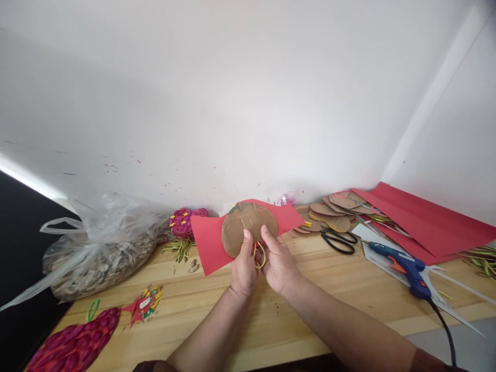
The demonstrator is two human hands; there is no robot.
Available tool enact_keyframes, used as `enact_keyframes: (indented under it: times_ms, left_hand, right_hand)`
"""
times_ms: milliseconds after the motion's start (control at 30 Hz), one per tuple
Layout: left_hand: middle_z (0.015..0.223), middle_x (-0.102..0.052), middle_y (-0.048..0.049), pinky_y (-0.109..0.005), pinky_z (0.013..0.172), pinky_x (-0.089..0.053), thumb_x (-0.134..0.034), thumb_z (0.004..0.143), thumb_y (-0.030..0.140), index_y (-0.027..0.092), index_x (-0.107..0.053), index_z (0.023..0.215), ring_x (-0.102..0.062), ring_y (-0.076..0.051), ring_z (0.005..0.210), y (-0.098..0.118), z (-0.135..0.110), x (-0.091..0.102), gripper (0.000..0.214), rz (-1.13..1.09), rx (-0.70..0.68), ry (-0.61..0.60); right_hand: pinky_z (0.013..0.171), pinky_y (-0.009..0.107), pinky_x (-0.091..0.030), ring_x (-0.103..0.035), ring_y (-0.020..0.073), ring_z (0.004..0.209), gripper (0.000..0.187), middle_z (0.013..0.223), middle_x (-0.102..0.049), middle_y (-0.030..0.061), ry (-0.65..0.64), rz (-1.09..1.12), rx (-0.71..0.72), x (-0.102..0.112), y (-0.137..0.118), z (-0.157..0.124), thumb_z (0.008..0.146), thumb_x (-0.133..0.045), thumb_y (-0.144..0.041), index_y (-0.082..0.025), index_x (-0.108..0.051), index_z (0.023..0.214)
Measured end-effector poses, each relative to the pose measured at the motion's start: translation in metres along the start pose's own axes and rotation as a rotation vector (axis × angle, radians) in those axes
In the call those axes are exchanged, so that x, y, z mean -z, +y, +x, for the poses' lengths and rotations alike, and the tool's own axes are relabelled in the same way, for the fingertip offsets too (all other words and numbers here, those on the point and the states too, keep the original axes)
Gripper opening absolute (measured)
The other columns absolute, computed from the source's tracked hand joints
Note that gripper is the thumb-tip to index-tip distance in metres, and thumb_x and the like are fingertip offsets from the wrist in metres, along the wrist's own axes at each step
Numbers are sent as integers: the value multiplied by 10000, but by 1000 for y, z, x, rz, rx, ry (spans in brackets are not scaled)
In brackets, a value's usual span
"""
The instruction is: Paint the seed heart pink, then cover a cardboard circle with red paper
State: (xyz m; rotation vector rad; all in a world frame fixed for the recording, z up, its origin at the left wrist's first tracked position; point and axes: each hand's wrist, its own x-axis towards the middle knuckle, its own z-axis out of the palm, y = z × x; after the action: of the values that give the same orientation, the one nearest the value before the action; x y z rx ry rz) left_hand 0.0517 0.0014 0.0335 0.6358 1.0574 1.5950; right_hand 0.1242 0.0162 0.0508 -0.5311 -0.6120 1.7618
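Note:
My left hand (pixel 245 268) and my right hand (pixel 279 262) together hold an oval piece of brown cardboard (pixel 236 230) above the table. Both thumbs press on its near face, and the other fingers are mostly hidden behind. Against the cardboard's far side lies red paper (pixel 207 243), which sticks out to the left and right. A yellow cord loop (pixel 262 257) hangs from the lower edge between my hands.
A clear plastic bag of shells (pixel 104 263) sits at the left. Nearer lie a magenta decorated piece (pixel 77 343) and a red star (pixel 139 309). At right are cardboard ovals (pixel 325 209), black scissors (pixel 339 240), a blue glue gun (pixel 406 266) and red sheets (pixel 434 222).

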Motion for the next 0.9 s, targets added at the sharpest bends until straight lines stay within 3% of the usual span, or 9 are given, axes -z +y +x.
enact_keyframes:
  times_ms: [100,267,333,433,533,700,800,900]
  left_hand:
    - [667,-656,14,-214,424,-350,-760,746,657,143,-710,1017,-497,-69,462,5,9,3,583,-79,-18,107]
    - [946,-763,-56,-242,603,-506,-783,786,541,181,-707,1083,-693,-159,741,19,15,5,472,-215,-33,-89]
    - [968,-769,-79,-287,691,-543,-774,779,576,165,-705,1094,-712,-195,802,19,16,8,522,-216,-1,-132]
    - [791,-742,-64,-322,714,-550,-764,752,637,137,-699,1067,-702,-201,719,11,17,14,595,-187,61,-116]
    - [690,-683,-11,-280,637,-514,-799,735,602,148,-682,1044,-645,-152,618,2,18,19,561,-127,20,-58]
    - [551,-574,36,-217,444,-340,-804,724,604,165,-627,832,-474,-83,457,0,14,18,485,-21,-45,24]
    - [536,-571,45,-214,428,-322,-833,702,570,164,-642,884,-466,-83,439,2,13,15,484,-88,13,74]
    - [663,-679,4,-238,506,-445,-853,712,480,152,-673,1020,-591,-122,519,6,15,13,485,-247,140,48]
  right_hand:
    - [775,366,-577,-727,241,911,379,1021,-788,95,-17,-137,79,12,4,4,758,-830,-468,-183,-739,991]
    - [634,313,-514,-659,180,682,337,754,-752,57,-32,-380,180,24,1,12,770,-808,-501,-170,-763,813]
    - [604,312,-498,-630,165,618,337,694,-731,40,-47,-341,141,24,0,14,767,-810,-502,-172,-758,810]
    - [606,326,-508,-626,163,582,342,681,-730,31,-22,-250,38,24,2,14,740,-836,-490,-173,-748,835]
    - [628,331,-517,-624,157,580,324,688,-731,27,2,-201,-11,24,7,13,731,-849,-467,-174,-740,817]
    - [584,307,-488,-605,149,576,325,660,-711,31,-21,-178,-77,23,13,9,737,-842,-462,-159,-744,799]
    - [609,321,-495,-601,157,588,330,642,-691,23,-24,-211,-60,22,15,8,749,-827,-483,-169,-736,791]
    - [670,344,-507,-606,167,627,343,656,-684,20,0,-318,-1,25,15,10,748,-819,-511,-186,-712,739]
